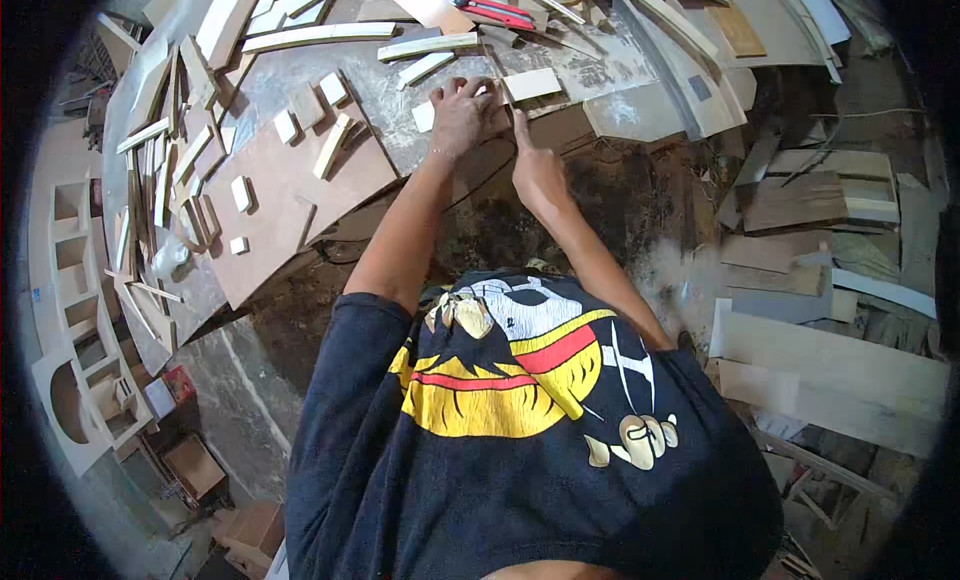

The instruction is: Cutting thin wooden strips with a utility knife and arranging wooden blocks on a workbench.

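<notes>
My left hand is at the bench's near edge, its bent fingers pressed down on a pale, white-faced wood strip. One end of that strip shows to the left of the hand, and the rest sticks out to the right. Beside it, my right hand is closed, with the index finger stretched forward along a thin, blade-like tool that crosses the strip. The tool's handle and the other right fingers are mostly hidden, so its exact kind cannot be told.
Red-handled pliers lie among offcuts beyond my hands. Small pale blocks rest on a brown board to the left, near piled wood strips. A compartmented wooden frame stands far left; stacked boards lie at right.
</notes>
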{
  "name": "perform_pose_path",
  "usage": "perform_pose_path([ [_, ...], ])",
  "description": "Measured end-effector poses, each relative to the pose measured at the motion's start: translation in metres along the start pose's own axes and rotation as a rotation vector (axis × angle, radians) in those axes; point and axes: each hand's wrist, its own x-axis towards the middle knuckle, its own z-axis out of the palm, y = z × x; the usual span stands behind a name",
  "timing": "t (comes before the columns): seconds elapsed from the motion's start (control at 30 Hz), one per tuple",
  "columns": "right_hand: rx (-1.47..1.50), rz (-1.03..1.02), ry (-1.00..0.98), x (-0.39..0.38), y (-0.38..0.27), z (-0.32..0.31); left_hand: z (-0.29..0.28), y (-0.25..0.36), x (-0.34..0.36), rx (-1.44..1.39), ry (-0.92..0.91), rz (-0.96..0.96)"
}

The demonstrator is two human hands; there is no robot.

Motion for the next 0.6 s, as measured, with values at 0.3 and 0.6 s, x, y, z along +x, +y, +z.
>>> perform_pose_path([
  [0.3, -0.003, 0.038, -0.021, -0.0045, -0.0051, -0.0039, -0.0049, 0.0037, 0.0005, -0.126, 0.105, -0.022],
  [0.6, 0.056, -0.046, 0.089, 0.0012, -0.0067, -0.0044, -0.0033, 0.0025, 0.0010, -0.095, 0.005, -0.041],
])
